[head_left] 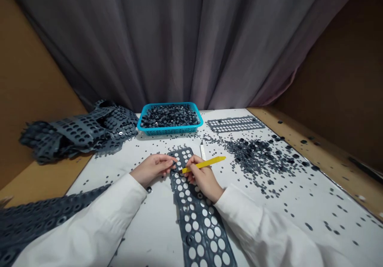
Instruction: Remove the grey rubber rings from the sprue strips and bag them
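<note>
A long dark grey rubber sheet [182, 199] with rows of round holes lies lengthwise in front of me, and the white tabletop shows through the holes. My right hand [205, 179] rests over its right edge, closed around a slim yellow pen-shaped tool [206, 164]. The tool's dark tip points left, down at the sheet. At the sheet's left edge, my left hand [154, 165] is closed in a pinch, fingertips close to the tool's tip; what they hold is too small to make out. A dark ring [190, 240] sits at one hole nearer me.
A blue basket [170, 130] full of small dark pieces stands at the back. Crumpled perforated sheets [74, 129] lie left, another sheet [50, 211] by my left sleeve. Right are a flat perforated strip [236, 124], scattered dark discs [257, 155] and a white pen-like tool [202, 150].
</note>
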